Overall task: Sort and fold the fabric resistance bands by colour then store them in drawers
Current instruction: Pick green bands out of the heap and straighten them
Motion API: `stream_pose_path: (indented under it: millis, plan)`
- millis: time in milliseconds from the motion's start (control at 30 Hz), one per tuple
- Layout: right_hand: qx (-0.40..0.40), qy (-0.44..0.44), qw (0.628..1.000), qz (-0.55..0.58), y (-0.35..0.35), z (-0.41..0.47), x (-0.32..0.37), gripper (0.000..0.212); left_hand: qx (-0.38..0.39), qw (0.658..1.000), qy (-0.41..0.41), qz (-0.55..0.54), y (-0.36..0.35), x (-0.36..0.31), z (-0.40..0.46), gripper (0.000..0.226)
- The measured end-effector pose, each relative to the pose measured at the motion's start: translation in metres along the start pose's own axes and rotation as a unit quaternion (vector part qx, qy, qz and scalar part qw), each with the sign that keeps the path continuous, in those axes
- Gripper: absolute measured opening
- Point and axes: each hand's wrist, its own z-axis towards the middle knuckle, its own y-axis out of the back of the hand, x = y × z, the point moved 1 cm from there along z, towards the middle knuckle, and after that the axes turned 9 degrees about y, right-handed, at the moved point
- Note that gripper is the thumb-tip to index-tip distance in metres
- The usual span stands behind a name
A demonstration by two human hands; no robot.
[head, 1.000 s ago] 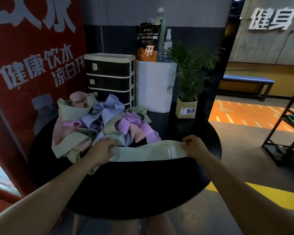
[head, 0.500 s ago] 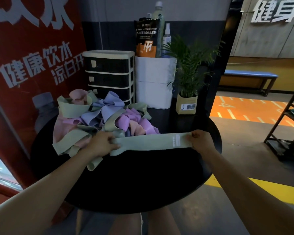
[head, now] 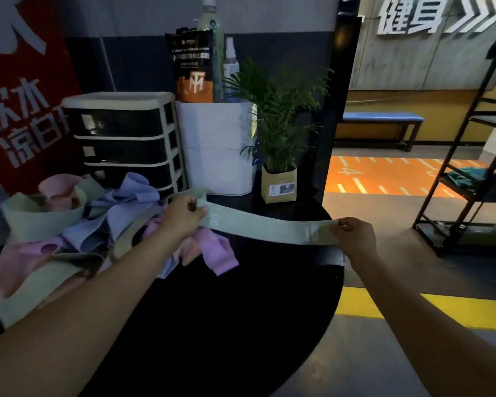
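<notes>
A pale green fabric band (head: 265, 226) is stretched flat above the round black table (head: 241, 310). My left hand (head: 182, 214) pinches its left end, over the pile. My right hand (head: 355, 237) pinches its right end, beyond the table's right edge. A tangled pile of bands (head: 78, 233) in green, lilac, pink and purple lies on the left half of the table. Behind the pile stands a small drawer unit (head: 123, 138) with dark drawers, all shut.
A white box (head: 216, 147) holding a black-and-orange pouch and bottles stands next to the drawers. A potted plant (head: 278, 179) sits at the table's back right. A black metal rack (head: 470, 179) stands on the floor to the right.
Both hands have lifted the green band off the table and carried it up and to the right. The view has moved closer to the table.
</notes>
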Motion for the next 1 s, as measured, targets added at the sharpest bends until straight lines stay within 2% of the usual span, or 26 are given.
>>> stream_pose_path:
  millis: [133, 233, 367, 533, 667, 767, 900, 1000]
  plan:
    - [-0.026, -0.014, 0.999, -0.013, -0.004, 0.023, -0.015, 0.018, -0.023, 0.998, -0.003, 0.063, -0.038, -0.007, 0.032, 0.012]
    - [-0.038, -0.020, 0.999, -0.023, -0.013, 0.037, -0.021, 0.018, -0.058, 0.991, -0.005, 0.124, -0.054, 0.000, 0.049, 0.029]
    - [-0.015, -0.026, 0.999, -0.035, -0.024, 0.046, -0.028, 0.019, -0.046, 0.978, -0.013, 0.203, -0.065, 0.012, 0.062, 0.011]
    - [0.000, -0.008, 0.998, -0.065, -0.032, 0.046, -0.035, 0.010, -0.028, 0.961, -0.024, 0.273, -0.070, 0.027, 0.063, 0.014]
    - [0.019, 0.002, 0.991, -0.130, -0.033, 0.045, -0.030, 0.014, -0.006, 0.968, -0.013, 0.251, -0.068, 0.029, 0.063, 0.019]
    - [0.034, 0.027, 0.983, -0.177, -0.035, 0.045, -0.020, 0.027, 0.002, 0.958, -0.071, 0.279, -0.060, 0.021, 0.058, 0.031]
    - [0.056, 0.071, 0.984, -0.152, -0.054, 0.042, 0.020, 0.031, -0.036, 0.958, -0.095, 0.268, -0.033, 0.005, 0.055, 0.031]
    - [0.108, 0.087, 0.985, -0.100, -0.085, 0.037, 0.054, 0.028, -0.069, 0.944, -0.113, 0.304, -0.001, 0.002, 0.059, 0.029]
